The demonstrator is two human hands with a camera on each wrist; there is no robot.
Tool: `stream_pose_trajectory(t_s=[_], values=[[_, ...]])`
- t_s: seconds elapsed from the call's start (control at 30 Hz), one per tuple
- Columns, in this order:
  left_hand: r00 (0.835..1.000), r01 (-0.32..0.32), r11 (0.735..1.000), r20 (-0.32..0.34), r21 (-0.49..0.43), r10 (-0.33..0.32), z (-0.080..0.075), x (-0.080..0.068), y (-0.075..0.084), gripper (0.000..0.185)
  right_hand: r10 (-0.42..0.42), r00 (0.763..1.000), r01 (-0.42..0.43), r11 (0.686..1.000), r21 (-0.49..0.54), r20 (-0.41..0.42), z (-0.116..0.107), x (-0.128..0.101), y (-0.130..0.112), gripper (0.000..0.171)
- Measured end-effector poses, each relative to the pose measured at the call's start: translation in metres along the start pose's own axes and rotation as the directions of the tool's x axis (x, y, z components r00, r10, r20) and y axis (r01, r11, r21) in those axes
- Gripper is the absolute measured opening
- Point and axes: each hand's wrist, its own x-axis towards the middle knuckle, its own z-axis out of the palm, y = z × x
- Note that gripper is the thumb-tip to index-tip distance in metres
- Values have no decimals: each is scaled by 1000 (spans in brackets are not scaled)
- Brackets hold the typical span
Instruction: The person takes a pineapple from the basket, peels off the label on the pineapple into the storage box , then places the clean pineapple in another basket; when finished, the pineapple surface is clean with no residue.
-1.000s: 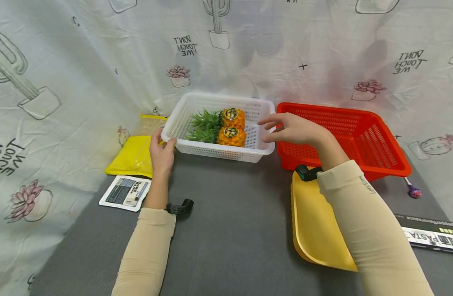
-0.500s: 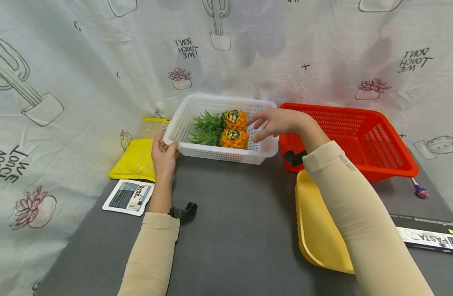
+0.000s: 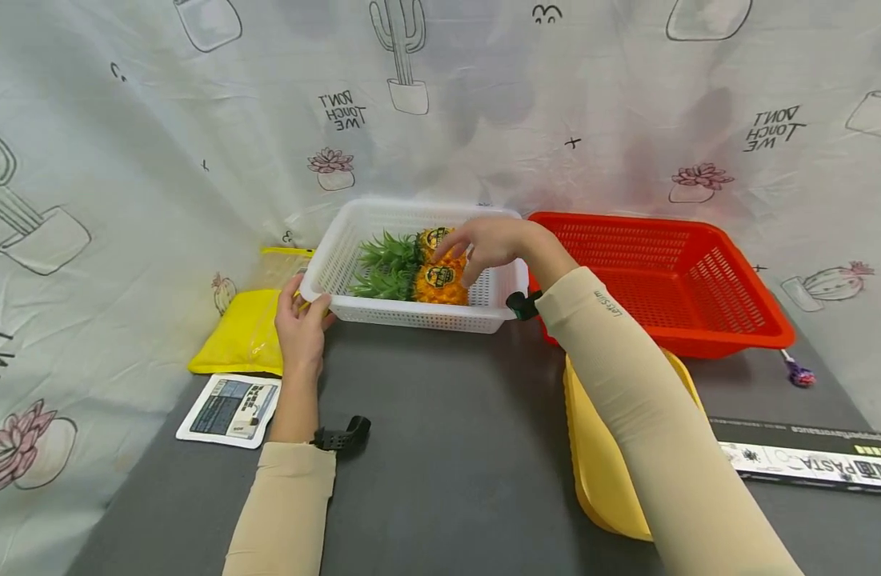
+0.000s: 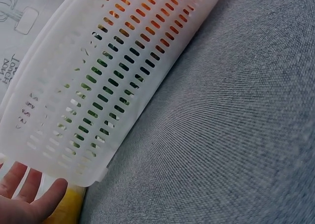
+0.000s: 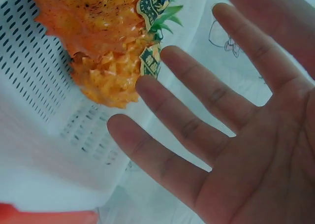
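Observation:
A white slotted basket (image 3: 411, 317) stands at the back of the grey table with two pineapples (image 3: 440, 282) lying in it, leaves to the left. My right hand (image 3: 476, 244) hovers over the pineapples with straight, spread fingers and holds nothing. In the right wrist view that right hand (image 5: 197, 111) is spread just beside the pineapples (image 5: 98, 37) and the basket (image 5: 39, 135). My left hand (image 3: 299, 320) holds the basket's near left corner between thumb and fingers. The left wrist view shows the left hand (image 4: 29, 202) under that corner of the basket (image 4: 123, 86).
A red basket (image 3: 670, 346) stands right of the white one. In front of it lies a yellow tray (image 3: 598, 448), partly under my right arm. A yellow pouch (image 3: 238, 336) and a white packet (image 3: 227, 408) lie at the left. A pasta box (image 3: 807, 462) lies at the right edge.
My right hand has moved left from the basket's right rim to above the pineapples. The left hand has stayed on the basket's corner.

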Motion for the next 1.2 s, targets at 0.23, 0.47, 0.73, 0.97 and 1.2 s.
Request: stream_pose_trajectory(t_s=[0.23, 0.47, 0.73, 0.97, 1.2], values=[[1000, 1, 1000, 12, -3, -1, -4, 0, 0, 59, 35, 999, -36, 999, 9, 23, 3, 20, -4, 69], [1000, -6, 1000, 13, -3, 6, -4, 0, -1, 57, 56, 997, -59, 997, 54, 53, 8, 31, 3, 76], [1000, -19, 1000, 5, 1, 19, -4, 2, -2, 56, 70, 994, -78, 993, 84, 87, 12, 41, 6, 85], [1000, -20, 1000, 5, -5, 20, -4, 3, -2, 56, 108, 987, -122, 985, 121, 119, 14, 44, 7, 93], [1000, -20, 1000, 8, 2, 20, -4, 3, -3, 58, 124, 981, -137, 987, 79, 151, 15, 46, 6, 101]])
